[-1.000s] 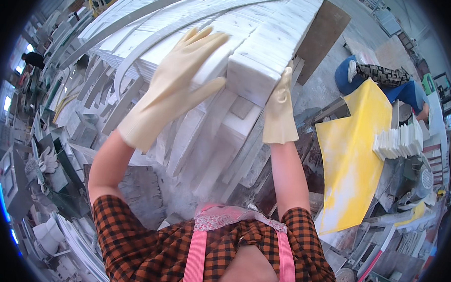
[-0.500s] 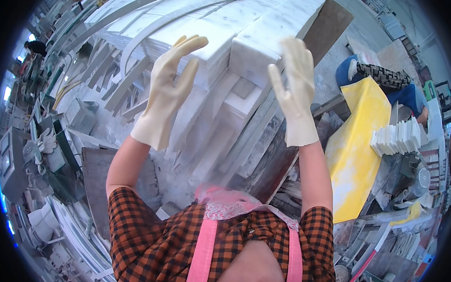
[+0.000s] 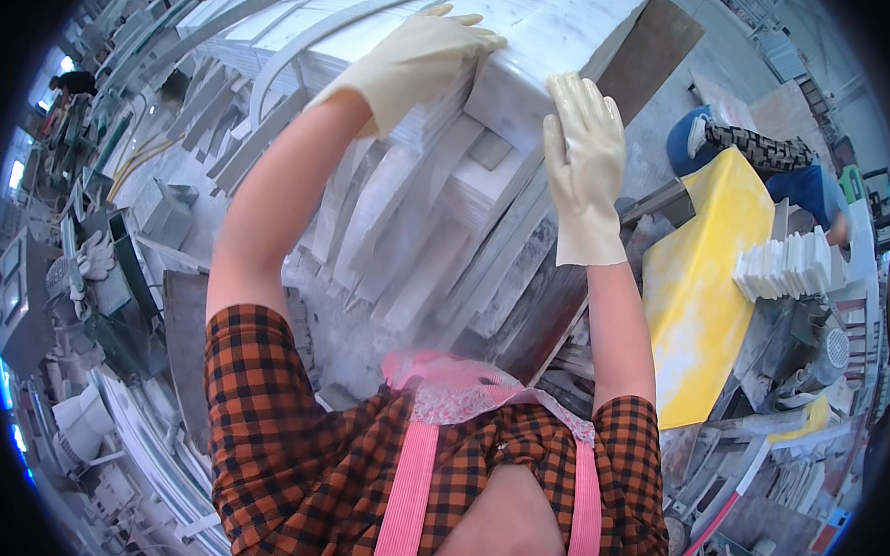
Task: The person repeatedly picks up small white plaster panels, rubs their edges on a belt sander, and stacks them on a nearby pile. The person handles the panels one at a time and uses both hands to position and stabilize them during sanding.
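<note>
My left hand (image 3: 403, 66) wears a cream rubber glove and reaches over a stack of white marble-like slabs (image 3: 510, 102). Its fingers are stretched out, with the fingertips at the near top edge of the stack; whether they press on it I cannot tell. Beside the stack's right corner, my right hand (image 3: 586, 160), gloved the same way, points away from me with fingers straight and palm turned inward. Nothing shows in either hand. A second run of white slabs lies left of this stack, partly hidden behind my left hand.
Long pale stone strips (image 3: 397, 247) lean below the stack. At right stand a yellow sheet-covered surface (image 3: 709, 287) and a row of small white tiles (image 3: 788, 265). Another person (image 3: 801, 178) crouches beyond it. Grey machinery (image 3: 102, 286) fills the left side; a curved pale band (image 3: 276, 71) crosses the upper left.
My left hand has moved forward and right, from above the strips to the stack's edge. My right hand has shifted only slightly, staying by the stack's right corner.
</note>
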A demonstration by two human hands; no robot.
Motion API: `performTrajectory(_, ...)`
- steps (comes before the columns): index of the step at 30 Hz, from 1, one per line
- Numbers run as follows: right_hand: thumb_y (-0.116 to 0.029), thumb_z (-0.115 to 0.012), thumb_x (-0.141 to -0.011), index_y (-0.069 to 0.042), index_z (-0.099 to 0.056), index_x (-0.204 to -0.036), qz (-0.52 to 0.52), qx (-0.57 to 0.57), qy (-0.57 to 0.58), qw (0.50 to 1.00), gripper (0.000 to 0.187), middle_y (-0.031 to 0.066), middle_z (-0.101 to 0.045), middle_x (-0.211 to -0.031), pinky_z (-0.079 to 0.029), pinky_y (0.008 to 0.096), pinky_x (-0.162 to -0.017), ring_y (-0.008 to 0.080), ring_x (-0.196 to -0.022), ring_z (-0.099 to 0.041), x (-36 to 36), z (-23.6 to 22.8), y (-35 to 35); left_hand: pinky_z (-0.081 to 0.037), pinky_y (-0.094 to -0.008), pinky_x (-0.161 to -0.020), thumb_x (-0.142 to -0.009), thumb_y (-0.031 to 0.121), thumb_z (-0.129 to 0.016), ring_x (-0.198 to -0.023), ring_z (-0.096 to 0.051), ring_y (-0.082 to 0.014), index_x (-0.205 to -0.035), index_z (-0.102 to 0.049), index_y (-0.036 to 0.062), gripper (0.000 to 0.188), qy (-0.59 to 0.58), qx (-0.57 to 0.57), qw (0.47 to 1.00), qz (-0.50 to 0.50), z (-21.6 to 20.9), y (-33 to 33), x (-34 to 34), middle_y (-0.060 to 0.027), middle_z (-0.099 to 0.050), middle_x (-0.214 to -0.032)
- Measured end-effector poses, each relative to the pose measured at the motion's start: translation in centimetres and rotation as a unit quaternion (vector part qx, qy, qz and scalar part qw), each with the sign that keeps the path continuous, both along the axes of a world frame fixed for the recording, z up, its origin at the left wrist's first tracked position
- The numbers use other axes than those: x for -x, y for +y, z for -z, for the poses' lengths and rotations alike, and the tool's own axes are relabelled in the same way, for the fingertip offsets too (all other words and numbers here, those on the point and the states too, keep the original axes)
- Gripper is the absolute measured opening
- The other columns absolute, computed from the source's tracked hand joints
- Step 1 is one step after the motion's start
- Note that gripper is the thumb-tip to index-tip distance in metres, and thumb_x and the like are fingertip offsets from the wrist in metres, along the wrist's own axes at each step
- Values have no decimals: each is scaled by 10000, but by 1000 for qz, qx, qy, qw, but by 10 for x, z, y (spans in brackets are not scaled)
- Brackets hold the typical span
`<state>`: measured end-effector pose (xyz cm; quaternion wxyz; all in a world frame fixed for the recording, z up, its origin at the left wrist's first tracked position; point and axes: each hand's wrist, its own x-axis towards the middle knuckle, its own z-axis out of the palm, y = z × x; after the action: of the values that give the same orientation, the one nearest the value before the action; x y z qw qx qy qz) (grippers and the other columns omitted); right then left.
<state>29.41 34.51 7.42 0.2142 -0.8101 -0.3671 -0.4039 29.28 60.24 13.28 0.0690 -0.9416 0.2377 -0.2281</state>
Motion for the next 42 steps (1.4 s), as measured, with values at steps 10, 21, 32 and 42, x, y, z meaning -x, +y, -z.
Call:
performTrajectory(10,-188,-722,-910,-37,-638,-1188,-47,-258,332,906,328,147,-727,-1074,-561,355,-819,236,-917,-714,-20,21,3,-437,-381,-1113,-893,16,-436,-1257,-591,-284,-1370,-630,102,523,99,89,991,-34,-5,-7,-7,-95,-628,-1395)
performTrajectory(21,-81,-648,-957,20,-705,-961,-194,-329,329,864,116,3,-662,-734,-441,231,-560,67,-643,-572,-37,-23,-14,-535,-370,-939,-965,16,-486,-1101,-674,-321,-1327,-652,91,405,101,136,982,-85,-8,-21,6,-114,-697,-1261)
performTrajectory(32,-221,-686,-984,-10,-599,-987,-234,-494,436,715,228,125,-709,-787,-551,316,-540,192,-573,-661,-5,-17,-25,-515,-420,-970,-897,107,-563,-1128,-661,-328,-1253,-634,-7,381,-16,-68,995,65,-7,-4,5,-226,-687,-1158)
performTrajectory(42,-215,-707,-956,-11,-569,-900,-112,-438,600,660,253,130,-641,-647,-527,318,-486,197,-492,-617,15,32,24,-508,-372,-982,-962,70,-563,-1134,-674,-317,-1284,-663,36,339,-129,429,893,52,17,-14,146,-142,-715,-1221)
